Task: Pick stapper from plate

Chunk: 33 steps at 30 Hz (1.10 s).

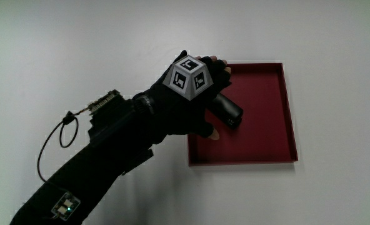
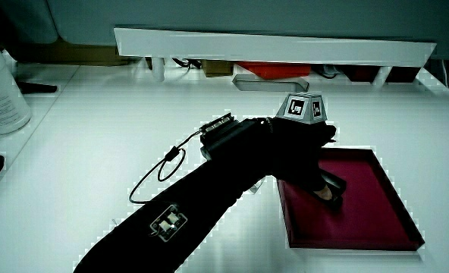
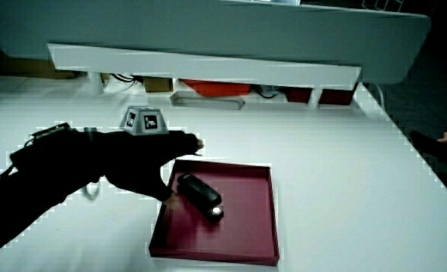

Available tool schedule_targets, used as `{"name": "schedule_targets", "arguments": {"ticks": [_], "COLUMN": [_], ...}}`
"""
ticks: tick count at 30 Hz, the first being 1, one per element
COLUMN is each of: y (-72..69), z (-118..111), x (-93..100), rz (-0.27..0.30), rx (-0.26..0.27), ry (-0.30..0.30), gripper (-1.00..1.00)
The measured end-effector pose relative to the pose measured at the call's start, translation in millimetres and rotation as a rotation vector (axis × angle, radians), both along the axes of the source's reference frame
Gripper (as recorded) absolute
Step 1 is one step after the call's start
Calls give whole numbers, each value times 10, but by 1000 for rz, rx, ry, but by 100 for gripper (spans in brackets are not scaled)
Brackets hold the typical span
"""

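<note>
Black stapler (image 1: 227, 110) lying in square dark-red tray (image 1: 279, 134) at centre frame on white worktop (image 1: 79, 50), gloved hand (image 1: 194, 100) over the tray's edge, fingers (image 1: 221, 69) apart around the stapler, thumb touching, not yet clamped.

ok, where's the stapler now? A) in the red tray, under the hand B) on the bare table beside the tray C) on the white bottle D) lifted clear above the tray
A: the stapler lies in the red tray, with the hand on its end.
</note>
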<state>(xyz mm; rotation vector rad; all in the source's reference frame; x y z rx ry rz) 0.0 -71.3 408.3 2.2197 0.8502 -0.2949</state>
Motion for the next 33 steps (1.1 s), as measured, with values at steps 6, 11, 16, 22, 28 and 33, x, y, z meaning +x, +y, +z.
{"name": "schedule_targets", "arguments": {"ticks": [6, 11, 16, 22, 28, 33], "y": [-111, -92, -59, -63, -64, -77], "z": [191, 451, 560, 675, 670, 665], "x": [98, 241, 317, 337, 349, 347], "rz": [-25, 16, 39, 40, 51, 35], "rx": [-46, -56, -45, -41, -3, 12], "ry": [-1, -55, -93, -105, -60, -31], "gripper": [0, 0, 0, 0, 8, 46]}}
